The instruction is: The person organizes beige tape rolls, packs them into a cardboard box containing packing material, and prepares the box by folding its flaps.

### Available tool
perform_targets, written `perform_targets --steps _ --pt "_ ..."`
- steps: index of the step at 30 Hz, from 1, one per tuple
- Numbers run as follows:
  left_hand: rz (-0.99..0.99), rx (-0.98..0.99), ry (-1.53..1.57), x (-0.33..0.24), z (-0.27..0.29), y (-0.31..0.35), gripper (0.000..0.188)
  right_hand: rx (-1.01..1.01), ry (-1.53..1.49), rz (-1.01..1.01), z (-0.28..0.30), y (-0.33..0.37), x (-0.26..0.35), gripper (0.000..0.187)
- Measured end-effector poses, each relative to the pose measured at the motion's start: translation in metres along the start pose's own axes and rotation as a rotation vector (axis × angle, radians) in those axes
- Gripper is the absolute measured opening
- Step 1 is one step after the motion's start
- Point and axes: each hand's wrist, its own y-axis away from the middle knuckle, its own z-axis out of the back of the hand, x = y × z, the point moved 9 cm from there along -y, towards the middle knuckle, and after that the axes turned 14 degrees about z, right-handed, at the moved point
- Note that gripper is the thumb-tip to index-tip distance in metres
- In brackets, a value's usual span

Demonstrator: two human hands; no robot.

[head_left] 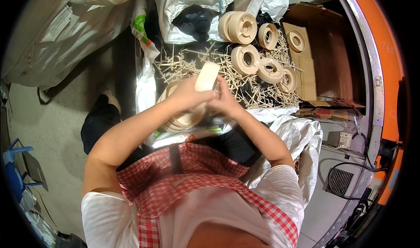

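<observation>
Between my two hands is a cream plastic ring (207, 76), tilted so that its smooth outer band faces up. My left hand (189, 95) wraps round its near left side. My right hand (225, 97) grips it from the right, its fingers partly hidden behind the ring. Below my left hand stand stacked cream rings (183, 120), partly covered by my forearm. Beyond my hands, several similar rings (245, 60) lie on a heap of thin cream plastic sprue pieces (267, 90).
An open cardboard box (328, 60) stands at the right, with one ring (296, 41) on its flap. White woven sacks (188, 3) surround the heap. An orange machine frame (372, 29) and a grey cabinet (337, 178) with cables lie far right. A blue stool (17, 169) is at left.
</observation>
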Motion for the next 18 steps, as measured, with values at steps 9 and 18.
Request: perform_targets --steps 9,18 --pt "0.011 -0.017 -0.051 -0.002 -0.002 0.003 0.042 0.077 0.439 0.410 0.006 -0.007 0.038 0.074" --pt "-0.022 -0.024 0.011 0.008 -0.003 -0.004 0.043 0.096 -0.269 -0.154 0.002 0.004 -0.028 0.066"
